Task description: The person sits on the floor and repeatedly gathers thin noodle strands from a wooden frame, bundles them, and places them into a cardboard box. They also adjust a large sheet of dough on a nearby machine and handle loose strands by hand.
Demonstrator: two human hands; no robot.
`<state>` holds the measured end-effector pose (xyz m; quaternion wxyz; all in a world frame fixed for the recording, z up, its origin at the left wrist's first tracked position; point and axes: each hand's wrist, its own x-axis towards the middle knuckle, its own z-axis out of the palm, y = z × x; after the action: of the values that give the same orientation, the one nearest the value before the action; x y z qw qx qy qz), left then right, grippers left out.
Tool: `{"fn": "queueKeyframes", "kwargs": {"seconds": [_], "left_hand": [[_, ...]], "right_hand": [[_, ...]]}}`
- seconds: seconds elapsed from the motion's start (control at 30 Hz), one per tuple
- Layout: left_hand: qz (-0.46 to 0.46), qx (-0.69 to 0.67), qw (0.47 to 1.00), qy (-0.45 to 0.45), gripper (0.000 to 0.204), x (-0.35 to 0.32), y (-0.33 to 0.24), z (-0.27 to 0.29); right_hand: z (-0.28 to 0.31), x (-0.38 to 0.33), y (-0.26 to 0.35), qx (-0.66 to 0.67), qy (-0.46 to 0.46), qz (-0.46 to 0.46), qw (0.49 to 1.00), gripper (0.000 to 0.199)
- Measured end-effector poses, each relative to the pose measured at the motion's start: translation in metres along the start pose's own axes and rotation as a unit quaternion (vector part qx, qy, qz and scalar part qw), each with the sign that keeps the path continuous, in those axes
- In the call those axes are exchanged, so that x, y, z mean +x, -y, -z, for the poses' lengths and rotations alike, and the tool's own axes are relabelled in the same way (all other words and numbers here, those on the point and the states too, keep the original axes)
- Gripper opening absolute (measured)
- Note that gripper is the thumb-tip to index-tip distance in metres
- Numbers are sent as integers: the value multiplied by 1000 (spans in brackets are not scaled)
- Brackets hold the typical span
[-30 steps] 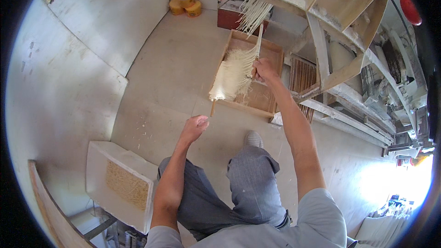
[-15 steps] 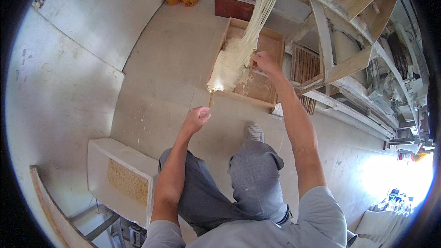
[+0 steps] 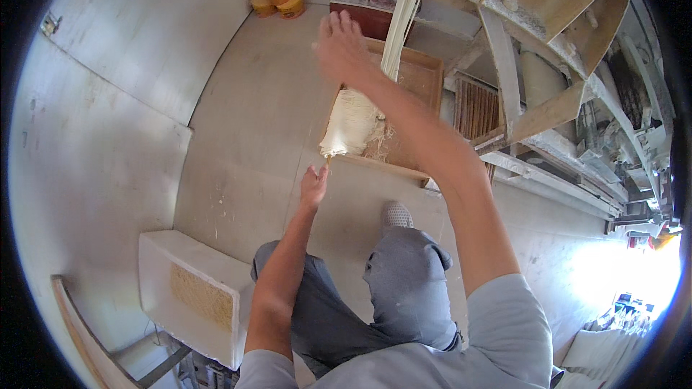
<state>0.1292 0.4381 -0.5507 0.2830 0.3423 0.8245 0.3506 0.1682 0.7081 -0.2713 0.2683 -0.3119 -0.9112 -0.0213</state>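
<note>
Pale noodle strands [image 3: 398,36] come down from the machine at the top into a shallow wooden tray [image 3: 425,65] on the floor. A bunched mass of noodles [image 3: 349,122] lies over the tray's left side, gathered on a thin wooden stick [image 3: 329,161]. My left hand [image 3: 313,186] grips this stick's near end, just outside the tray's near left corner. Above the tray's far left corner is my right hand [image 3: 342,47], slightly blurred, its fingers stretched out and no object visible in it. My right forearm covers part of the noodles and tray.
The floury machine frame [image 3: 497,65] overhangs the tray's right side, beside a stack of wooden slats [image 3: 476,108]. Beyond the tray stands a dark red box [image 3: 371,25], with yellow tape rolls [image 3: 277,1] by the wall. A white foam box [image 3: 194,259] sits at lower left.
My right hand has let go of the brown stick it held among the strands and swung up and left. The strands are drawn into a narrower bundle. My left hand has shifted slightly lower.
</note>
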Motion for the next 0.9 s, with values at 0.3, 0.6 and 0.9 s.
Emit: {"fn": "queueKeyframes", "kwargs": {"seconds": [0.3,0.6,0.9], "left_hand": [[266,-347,876,202,71,58,11,-35],[240,-326,912,73,58,124,-15,-59],[135,-224,964,-40,60,115,-52,-48]], "right_hand": [[-54,-9,-182,-91,151,-214,961,53],[-33,-269,-38,149,99,85,980,43],[-133,-417,-123,-145,284,-140,937,31]]}}
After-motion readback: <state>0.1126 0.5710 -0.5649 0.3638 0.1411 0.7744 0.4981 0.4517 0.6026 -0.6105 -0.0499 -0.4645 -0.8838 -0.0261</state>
